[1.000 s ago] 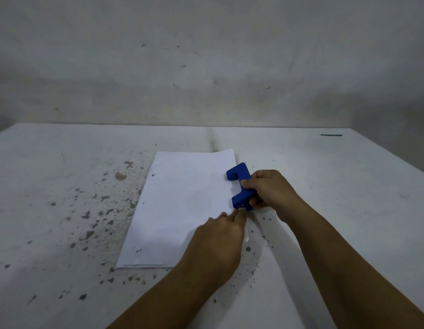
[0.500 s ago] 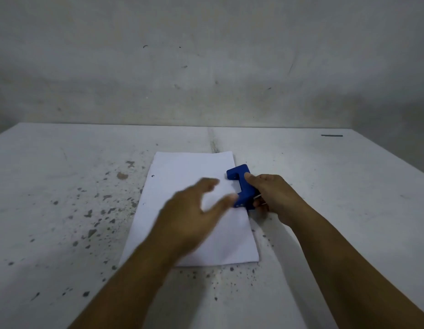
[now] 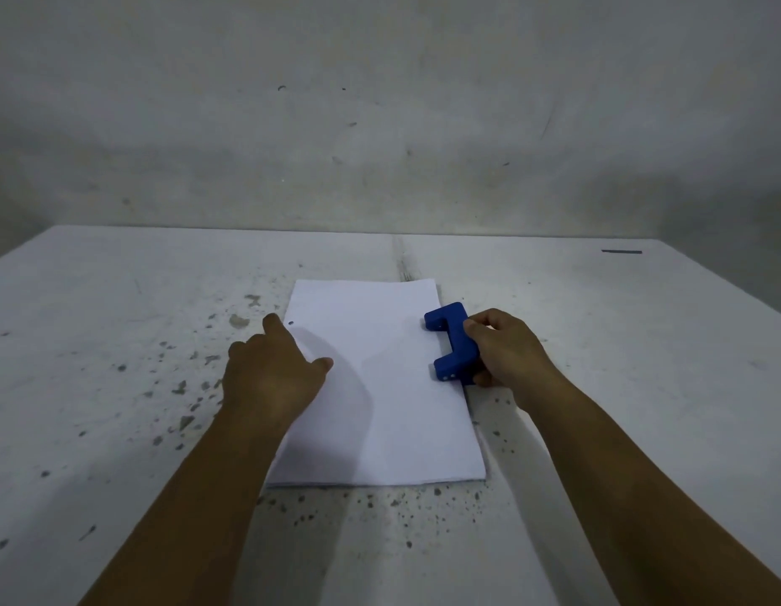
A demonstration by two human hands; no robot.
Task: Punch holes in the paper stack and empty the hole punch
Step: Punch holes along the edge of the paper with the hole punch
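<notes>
A white paper stack (image 3: 382, 387) lies flat in the middle of the table (image 3: 598, 387). One small punched hole (image 3: 291, 323) shows near its far left corner. A blue C-shaped hole punch (image 3: 452, 341) sits over the stack's right edge, its two arms pointing left onto the paper. My right hand (image 3: 504, 354) grips the punch from the right side. My left hand (image 3: 272, 373) rests on the stack's left edge, fingers spread, index finger close to the hole.
The table is white and speckled with dark spots, mostly left of the paper and in front of it. A grey wall (image 3: 380, 124) stands behind the far edge. A short dark mark (image 3: 621, 251) lies at the far right.
My left hand has swept from the stack's right edge near the punch across to the left edge. The right hand and punch have stayed in place.
</notes>
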